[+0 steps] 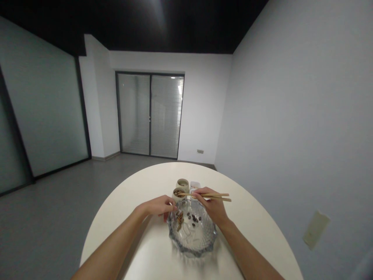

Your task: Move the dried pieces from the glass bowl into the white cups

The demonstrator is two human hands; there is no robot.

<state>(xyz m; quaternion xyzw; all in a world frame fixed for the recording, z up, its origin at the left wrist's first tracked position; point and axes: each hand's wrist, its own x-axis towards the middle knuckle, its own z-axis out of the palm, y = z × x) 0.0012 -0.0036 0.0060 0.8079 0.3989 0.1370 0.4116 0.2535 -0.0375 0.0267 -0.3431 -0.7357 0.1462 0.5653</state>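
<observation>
A clear, scalloped glass bowl (194, 243) stands on the table in front of me. Inside it lie several dark, bean-like pieces (194, 219) and, towards the left, a cluster of brown, elongated pieces (180, 221). My left hand (163, 205) grips the bowl's left rim with bent fingers, thumb towards the inside. A pair of wooden chopsticks (221, 195) is held in my right hand (215, 205) above the bowl's far right side. Their tips point left, over a small beige cup (175, 197) with brown pieces in it; whether they pinch a piece is too small to tell.
Behind the bowl, another beige cup (183, 181) and a white container (195, 184) stand close together; a second white one (192, 191) is partly covered by my right hand. The round, cream table (131, 194) has a white wall (291, 136) to its right.
</observation>
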